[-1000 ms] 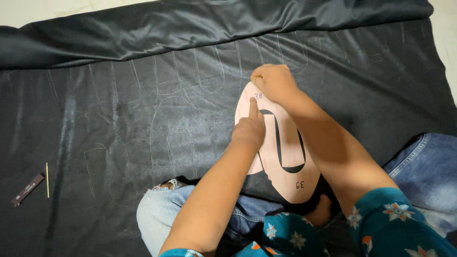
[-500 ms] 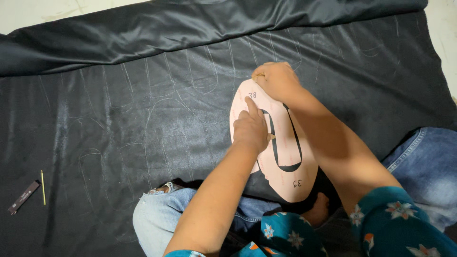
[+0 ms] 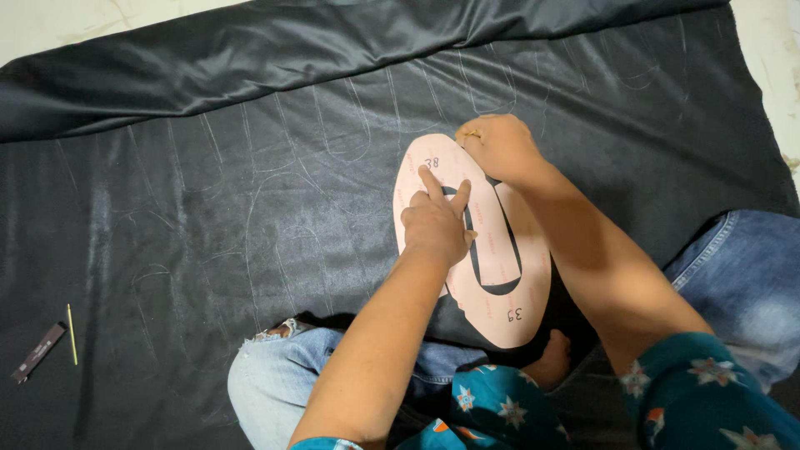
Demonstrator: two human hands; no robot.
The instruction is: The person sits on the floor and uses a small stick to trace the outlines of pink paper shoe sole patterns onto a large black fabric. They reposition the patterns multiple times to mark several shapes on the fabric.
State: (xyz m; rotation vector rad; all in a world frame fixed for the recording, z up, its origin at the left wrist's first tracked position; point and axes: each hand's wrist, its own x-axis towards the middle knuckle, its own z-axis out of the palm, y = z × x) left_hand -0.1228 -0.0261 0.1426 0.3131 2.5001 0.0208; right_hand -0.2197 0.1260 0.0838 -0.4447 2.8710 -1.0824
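Two hands: both at work on one pale pink, oval cardboard template (image 3: 492, 275) with a long U-shaped slot cut through it, lying flat on a wide sheet of black, glossy leather-like material (image 3: 183, 217).
Left hand: the left hand (image 3: 435, 223) presses down on the template's upper half, first two fingers spread and pointing away from the person, the rest curled; it grips nothing.
Right hand: the right hand (image 3: 493, 147) sits at the template's far tip, fingers bunched tight; whatever they pinch is too small to make out.
Template axis: the long axis runs from the far tip, near the sheet's middle, back and slightly right towards the person's blue-jeaned knees (image 3: 275, 375); the slot's closed bend lies at the near end.
Edges: the sheet's far edge is rolled into a thick fold (image 3: 333, 50); pale floor (image 3: 779, 75) shows beyond the top and right borders.
Open room: a broad stretch of sheet, faintly marked with traced outlines, lies free to the left of the template.
Far left: a small dark bar (image 3: 37, 352) and a thin yellow stick (image 3: 72, 333) rest just beside each other, well apart from the hands.
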